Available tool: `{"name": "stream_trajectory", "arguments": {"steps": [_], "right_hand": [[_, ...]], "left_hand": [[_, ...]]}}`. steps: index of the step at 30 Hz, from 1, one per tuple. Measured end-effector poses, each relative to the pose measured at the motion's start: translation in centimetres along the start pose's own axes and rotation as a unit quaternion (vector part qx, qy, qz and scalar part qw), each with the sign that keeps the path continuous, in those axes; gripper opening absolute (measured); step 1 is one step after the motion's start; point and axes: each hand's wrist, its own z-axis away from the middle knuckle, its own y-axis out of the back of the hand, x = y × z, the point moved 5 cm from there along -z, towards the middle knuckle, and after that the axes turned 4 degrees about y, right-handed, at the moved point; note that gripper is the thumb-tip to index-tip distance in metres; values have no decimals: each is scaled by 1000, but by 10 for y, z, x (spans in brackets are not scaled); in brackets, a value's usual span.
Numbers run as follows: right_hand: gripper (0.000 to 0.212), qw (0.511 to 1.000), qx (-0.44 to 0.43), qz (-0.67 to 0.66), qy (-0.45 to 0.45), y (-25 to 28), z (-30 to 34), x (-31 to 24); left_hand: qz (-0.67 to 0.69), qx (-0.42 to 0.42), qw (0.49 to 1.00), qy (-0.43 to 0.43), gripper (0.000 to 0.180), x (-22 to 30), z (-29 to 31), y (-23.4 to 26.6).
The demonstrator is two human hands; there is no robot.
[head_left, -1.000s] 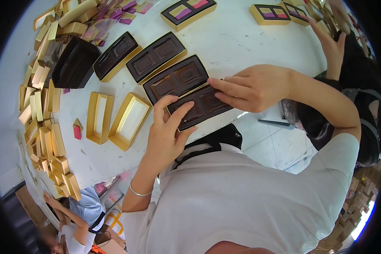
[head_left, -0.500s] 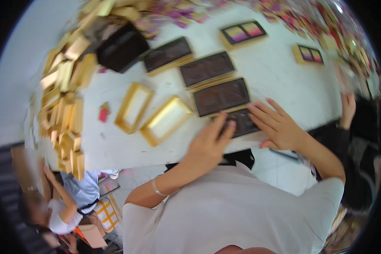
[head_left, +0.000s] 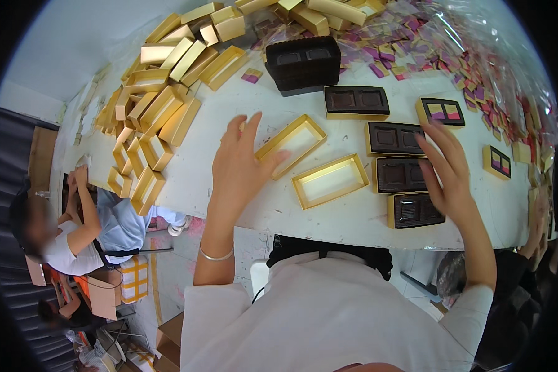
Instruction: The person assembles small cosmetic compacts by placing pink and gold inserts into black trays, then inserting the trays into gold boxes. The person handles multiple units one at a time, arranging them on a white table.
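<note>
My left hand (head_left: 239,164) hovers over the table with its fingers spread, holding nothing. Just right of it lies an empty gold box (head_left: 301,161), its near corner close to my thumb; a second empty gold box (head_left: 336,197) is beside that one. My right hand (head_left: 447,173), fingers apart and slightly bent, is over the right ends of gold boxes fitted with black trays (head_left: 398,175). Whether its fingertips touch them I cannot tell. The nearest box with a black tray (head_left: 415,211) sits by the table's front edge; another filled box (head_left: 356,102) lies farther back.
A stack of black trays (head_left: 304,68) stands at the back. Gold boxes (head_left: 149,105) pile up on the left. Loose coloured cards (head_left: 409,43) cover the far right, near clear plastic. Two boxes holding coloured cards (head_left: 497,162) lie right. Another person (head_left: 74,239) sits at left.
Both hands have come off the nearest box with its black tray. My left hand has moved left, beside the empty gold boxes, and its fingers have spread. The whole view has shifted.
</note>
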Motion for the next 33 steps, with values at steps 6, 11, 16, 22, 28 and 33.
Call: {"name": "stream_trajectory", "arguments": {"steps": [6,11,16,22,28,33], "right_hand": [[25,986,68,113,101,-90,-130,40],[8,990,-58,108,77,-98,-157,56],[4,996,-13,20,86,-94,-162,62],[8,998,-24,-17,62,-98,-154,61],[15,997,-49,-6,53,-107,-156,61],[22,995,36,-90,16,-83,-164,58]], "left_hand": [[63,-89,994,23,65,-14,28,-17],[186,-107,977,0,63,-27,28,-19],[214,-120,969,-23,63,-26,19,-21],[210,-109,971,-39,60,-25,17,-22],[231,-125,965,-1,66,-29,18,-24],[230,-124,965,-29,68,-30,15,-22]]}}
